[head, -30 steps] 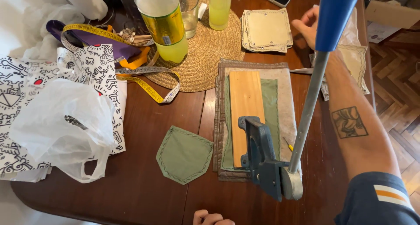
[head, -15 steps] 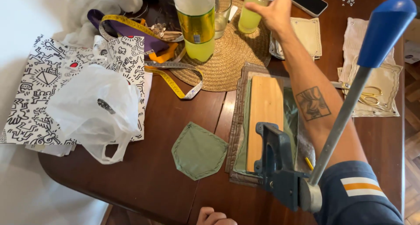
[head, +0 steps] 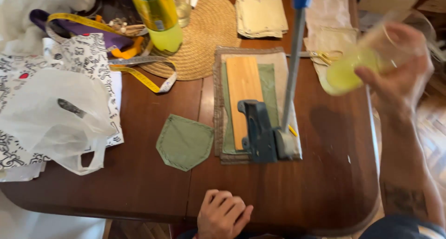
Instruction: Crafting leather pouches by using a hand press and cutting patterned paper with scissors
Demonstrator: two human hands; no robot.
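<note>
Fingers [head: 371, 78] of right hand [head: 399, 76] clasped clear glass of yellow-green drink [head: 357, 67], raised above dark wooden table [head: 320, 174] beside blue lever press [head: 262, 134]; left hand [head: 223, 215] rested curled, empty, at near edge.

green fabric pocket [head: 184, 142] | wooden board [head: 245, 97] | lever press [head: 265, 136] | woven mat [head: 204, 32]

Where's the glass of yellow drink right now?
In the head view, the glass of yellow drink is at the upper right, lifted off the table in the right hand, above the scissors and right of the press lever.
</note>
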